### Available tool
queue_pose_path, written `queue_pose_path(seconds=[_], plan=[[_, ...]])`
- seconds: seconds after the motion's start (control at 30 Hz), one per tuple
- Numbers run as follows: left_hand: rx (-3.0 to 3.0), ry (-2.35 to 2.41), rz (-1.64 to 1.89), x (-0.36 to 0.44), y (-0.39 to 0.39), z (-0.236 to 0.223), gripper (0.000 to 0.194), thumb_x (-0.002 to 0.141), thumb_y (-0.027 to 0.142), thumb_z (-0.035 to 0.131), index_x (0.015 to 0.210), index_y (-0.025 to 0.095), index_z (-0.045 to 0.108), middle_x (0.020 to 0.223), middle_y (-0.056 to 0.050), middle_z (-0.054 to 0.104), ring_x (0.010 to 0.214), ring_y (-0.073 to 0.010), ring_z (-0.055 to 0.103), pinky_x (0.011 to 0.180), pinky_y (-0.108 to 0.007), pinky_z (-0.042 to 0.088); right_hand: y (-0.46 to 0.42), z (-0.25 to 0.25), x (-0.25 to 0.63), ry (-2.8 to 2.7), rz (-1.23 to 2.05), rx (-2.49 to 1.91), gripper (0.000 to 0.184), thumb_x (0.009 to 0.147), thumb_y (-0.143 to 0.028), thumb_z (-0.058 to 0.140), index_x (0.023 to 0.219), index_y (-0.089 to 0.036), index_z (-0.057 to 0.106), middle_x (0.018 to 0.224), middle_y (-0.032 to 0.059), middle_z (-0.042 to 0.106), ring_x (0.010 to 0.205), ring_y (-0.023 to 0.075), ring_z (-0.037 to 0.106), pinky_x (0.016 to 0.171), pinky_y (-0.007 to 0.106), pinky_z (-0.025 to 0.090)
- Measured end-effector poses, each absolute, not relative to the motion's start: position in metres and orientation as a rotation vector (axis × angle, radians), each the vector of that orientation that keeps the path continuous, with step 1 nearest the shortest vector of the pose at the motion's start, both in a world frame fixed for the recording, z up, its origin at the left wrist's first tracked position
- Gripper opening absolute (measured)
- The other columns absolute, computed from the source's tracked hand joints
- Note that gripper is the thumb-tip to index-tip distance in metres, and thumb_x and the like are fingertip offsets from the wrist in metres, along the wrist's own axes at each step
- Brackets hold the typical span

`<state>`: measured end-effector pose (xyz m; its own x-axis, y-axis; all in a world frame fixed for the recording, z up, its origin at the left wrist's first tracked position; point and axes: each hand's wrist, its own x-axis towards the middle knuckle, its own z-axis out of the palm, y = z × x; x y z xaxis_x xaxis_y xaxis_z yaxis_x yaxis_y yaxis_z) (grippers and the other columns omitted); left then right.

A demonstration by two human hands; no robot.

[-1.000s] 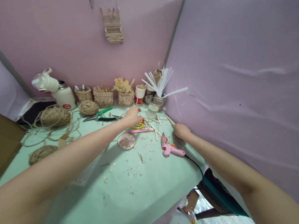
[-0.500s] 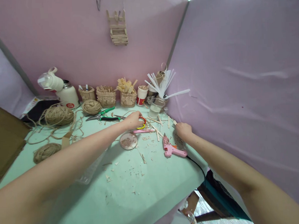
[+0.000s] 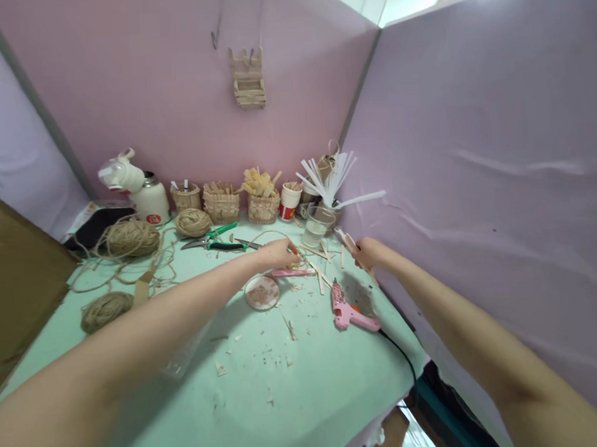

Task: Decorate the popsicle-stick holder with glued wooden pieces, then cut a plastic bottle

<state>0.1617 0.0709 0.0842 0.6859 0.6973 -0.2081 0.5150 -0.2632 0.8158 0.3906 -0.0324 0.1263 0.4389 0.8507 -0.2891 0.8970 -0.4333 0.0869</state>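
Observation:
My left hand (image 3: pixel 279 254) is closed over the red and yellow handles of a pair of scissors (image 3: pixel 248 243), whose dark blade points left along the table. Most of the handles are hidden under the fingers. At the table's right edge my right hand (image 3: pixel 371 253) grips a pale flat wooden piece (image 3: pixel 347 239), probably craft sticks, raised off the surface; its exact make-up is unclear. Just below that hand lies a pink hot glue gun (image 3: pixel 348 311). Loose craft sticks (image 3: pixel 321 279) and a pink tool (image 3: pixel 292 273) are scattered between the hands.
A round dish (image 3: pixel 262 293) sits below my left hand. Pruning shears (image 3: pixel 214 244) and twine balls (image 3: pixel 132 237) lie to the left. Along the back stand a cup of liquid (image 3: pixel 317 229), woven baskets (image 3: pixel 264 208) and a bottle (image 3: pixel 152 201). The glue gun's cord (image 3: pixel 403 358) crosses the right edge.
My right hand has lifted the pale wooden piece from beside the wall. My left hand has shifted slightly over the scissors' handles, covering more of them. The view has tilted up a little.

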Motion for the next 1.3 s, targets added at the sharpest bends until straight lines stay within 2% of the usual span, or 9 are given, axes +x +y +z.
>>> queue_pose_path(seconds=[0.17,0.3,0.4,0.6,0.73,0.9,1.03,1.13,1.3], plan=[[1.211,0.674,0.351,0.166,0.074,0.100,0.028,0.077,0.039,0.072,0.071,0.015,0.061,0.064,-0.002,0.060,0.051,-0.0077,0.051,0.050,-0.020,0.041,0.007,0.155,0.334,2.039,-0.645,2.217,0.026,0.090,-0.021,0.044,0.089,-0.014,0.069,0.084,0.0067,0.075,0.067,0.0137,0.067,0.053,0.017,0.044],[1.012,0.766,0.734,0.153,0.093,0.111,0.020,0.084,0.022,0.064,0.068,0.014,0.054,0.059,0.001,0.051,0.045,-0.0031,0.040,0.042,-0.014,0.030,0.054,0.161,0.274,2.294,-0.299,2.035,0.023,0.088,-0.024,0.053,0.078,-0.013,0.070,0.082,0.0099,0.074,0.073,0.0158,0.066,0.058,0.019,0.041],[1.040,0.883,0.915,0.130,0.113,0.117,0.022,0.085,0.012,0.056,0.065,0.015,0.046,0.056,0.004,0.045,0.044,-0.0023,0.038,0.042,-0.013,0.026,0.086,0.162,0.240,2.384,-0.274,1.988,0.027,0.088,-0.026,0.053,0.073,-0.012,0.070,0.079,0.0096,0.073,0.073,0.0154,0.065,0.059,0.020,0.040],[1.231,1.123,1.257,0.077,0.185,0.157,0.017,0.084,0.015,0.056,0.070,0.018,0.047,0.057,0.004,0.047,0.048,-0.0053,0.042,0.050,-0.017,0.034,0.112,0.174,0.236,2.699,-0.318,2.030,0.035,0.083,-0.043,0.064,0.104,-0.014,0.065,0.097,0.0086,0.072,0.083,0.0179,0.064,0.065,0.022,0.043],[1.427,1.268,1.413,0.066,0.242,0.185,0.005,0.084,0.017,0.056,0.080,0.018,0.053,0.067,0.001,0.056,0.060,-0.0094,0.052,0.064,-0.022,0.043,0.098,0.178,0.271,2.805,-0.386,2.127,0.030,0.085,-0.039,0.062,0.104,-0.016,0.063,0.096,0.0079,0.071,0.084,0.0183,0.064,0.070,0.025,0.045],[2.079,1.722,1.071,0.081,0.280,0.176,0.014,0.085,0.024,0.053,0.091,0.014,0.062,0.091,-0.009,0.069,0.085,-0.0167,0.063,0.083,-0.029,0.047,0.064,0.171,0.326,2.683,-0.429,2.217,0.026,0.085,-0.038,0.061,0.101,-0.018,0.065,0.099,0.0076,0.071,0.090,0.0204,0.066,0.076,0.027,0.047],[2.099,1.791,0.826,0.090,0.280,0.165,0.006,0.077,0.019,0.062,0.076,0.014,0.063,0.088,-0.010,0.070,0.093,-0.0224,0.064,0.085,-0.030,0.047,0.042,0.166,0.372,2.543,-0.538,2.368,0.029,0.084,-0.040,0.060,0.101,-0.017,0.066,0.095,0.0080,0.072,0.085,0.0206,0.067,0.073,0.028,0.049],[2.088,1.828,0.692,0.090,0.275,0.166,0.009,0.079,0.020,0.061,0.079,0.011,0.064,0.089,-0.011,0.070,0.093,-0.0233,0.064,0.087,-0.033,0.047,0.030,0.163,0.403,2.414,-0.576,2.516,0.031,0.084,-0.038,0.059,0.104,-0.015,0.066,0.093,0.0081,0.073,0.077,0.0188,0.067,0.068,0.027,0.050],[2.120,1.912,0.778,0.086,0.270,0.173,0.049,0.074,0.035,0.072,0.109,0.004,0.059,0.116,-0.018,0.064,0.110,-0.0293,0.058,0.098,-0.044,0.045,0.017,0.135,0.439,1.865,-0.406,2.559,0.021,0.087,-0.026,0.057,0.098,-0.013,0.069,0.086,0.0079,0.074,0.066,0.0144,0.066,0.060,0.021,0.046]])
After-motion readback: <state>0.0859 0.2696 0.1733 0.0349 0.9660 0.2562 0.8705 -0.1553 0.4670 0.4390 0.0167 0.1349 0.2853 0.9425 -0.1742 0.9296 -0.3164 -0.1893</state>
